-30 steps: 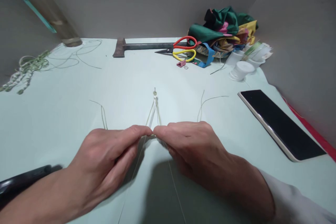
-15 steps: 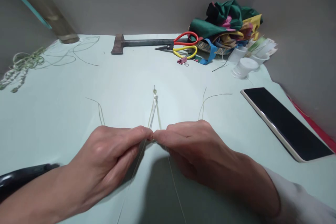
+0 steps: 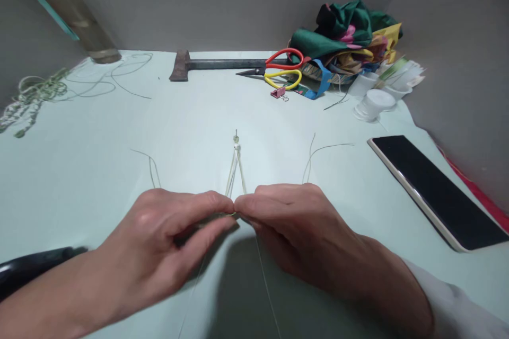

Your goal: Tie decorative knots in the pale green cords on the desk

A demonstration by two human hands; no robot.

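Thin pale green and white cords (image 3: pixel 243 172) run from a small knot (image 3: pixel 236 140) at a pin in the table down to both hands, spreading like a narrow tent. My left hand (image 3: pixel 170 238) is closed on cords, its thumb a little below the index finger, with a green strand showing between them. Fingertips touching it, my right hand (image 3: pixel 296 222) is pressed closed on the cords too. Loose cord ends stick out beyond each hand, and two thin strands trail toward the near edge. The fingers hide the working spot.
A hammer-like tool (image 3: pixel 181 66), scissors (image 3: pixel 283 69) and a pink binder clip (image 3: pixel 278 93) lie at the back. Fabric (image 3: pixel 345 32) and white spools (image 3: pixel 369 105) are back right, a phone (image 3: pixel 435 190) at right. Braided cords (image 3: pixel 35 98) lie far left, a black object (image 3: pixel 35 270) near left.
My left thumb has moved down, away from the index finger, and a green strand now shows between them. My right hand has barely moved. The whole view has shifted slightly.
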